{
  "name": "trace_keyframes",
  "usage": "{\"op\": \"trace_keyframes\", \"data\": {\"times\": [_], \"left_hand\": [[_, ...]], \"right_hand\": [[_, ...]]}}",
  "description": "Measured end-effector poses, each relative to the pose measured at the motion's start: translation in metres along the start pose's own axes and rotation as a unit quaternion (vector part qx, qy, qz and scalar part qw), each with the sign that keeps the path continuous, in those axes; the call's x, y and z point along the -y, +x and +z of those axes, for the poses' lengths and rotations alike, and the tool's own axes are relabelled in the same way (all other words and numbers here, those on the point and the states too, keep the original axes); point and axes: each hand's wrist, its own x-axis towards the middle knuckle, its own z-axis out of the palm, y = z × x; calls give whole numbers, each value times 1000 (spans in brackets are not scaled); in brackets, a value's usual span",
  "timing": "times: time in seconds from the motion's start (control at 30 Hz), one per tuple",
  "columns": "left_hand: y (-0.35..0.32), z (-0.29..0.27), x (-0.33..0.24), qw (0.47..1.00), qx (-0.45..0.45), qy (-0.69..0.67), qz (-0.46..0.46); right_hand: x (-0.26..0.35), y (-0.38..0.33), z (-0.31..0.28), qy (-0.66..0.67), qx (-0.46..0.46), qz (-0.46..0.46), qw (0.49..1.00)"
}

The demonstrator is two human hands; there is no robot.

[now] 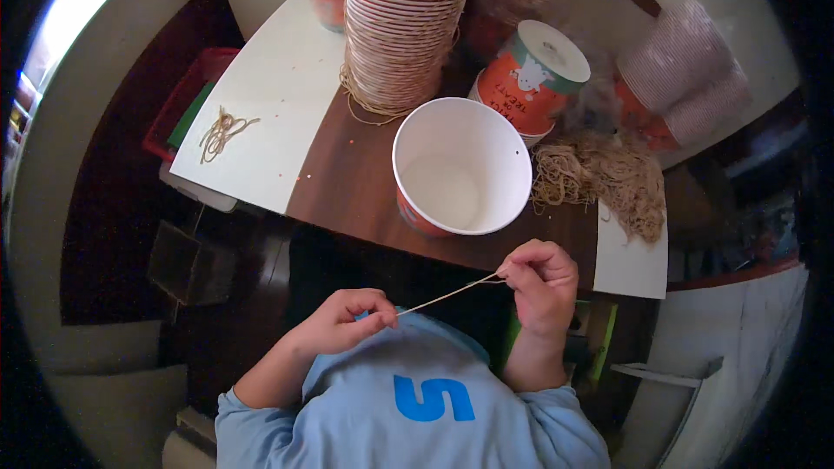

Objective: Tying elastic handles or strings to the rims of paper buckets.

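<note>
The left hand (352, 320) pinches one end of a thin tan cord (447, 297) between thumb and forefinger, and the right hand (540, 285) pinches it farther along, where a short piece seems to double back, though it is too fine to tell for sure. The cord runs straight between the hands, slanting up to the right, in front of the table (326, 174) edge. Just beyond stands a bucket (473, 135), mouth up, white inside, with a small dark hole near its right rim. Behind it are a tall nested stack of buckets (404, 48) and an upturned orange bucket (532, 91); a tangled heap of cord (621, 178) lies to the right, a small bundle of cord (224, 133) to the left
</note>
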Motion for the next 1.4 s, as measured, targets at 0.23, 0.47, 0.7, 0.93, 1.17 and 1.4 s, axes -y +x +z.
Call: {"op": "trace_keyframes", "data": {"times": [0.23, 0.47, 0.7, 0.93, 1.17, 1.4], "left_hand": [[-8, -3, 6, 988, -36, -144, -36], [-12, -6, 12, 986, -40, -156, -32], [-8, -5, -4, 995, -47, -88, 7], [7, 0, -16, 998, -23, -22, 45], [0, -2, -13, 997, -79, -18, 14], [1, -3, -15, 995, -92, -11, 27]], "right_hand": [[-1, 2, -3, 3, -23, 14, 1000], [2, -1, -16, 2, -29, 11, 1000], [18, 5, -19, -446, 261, 1, 856], [-20, -1, 32, -187, 360, 48, 913], [-54, -13, 43, 31, 370, 223, 901], [-69, -16, 45, 27, 356, 187, 915]]}}
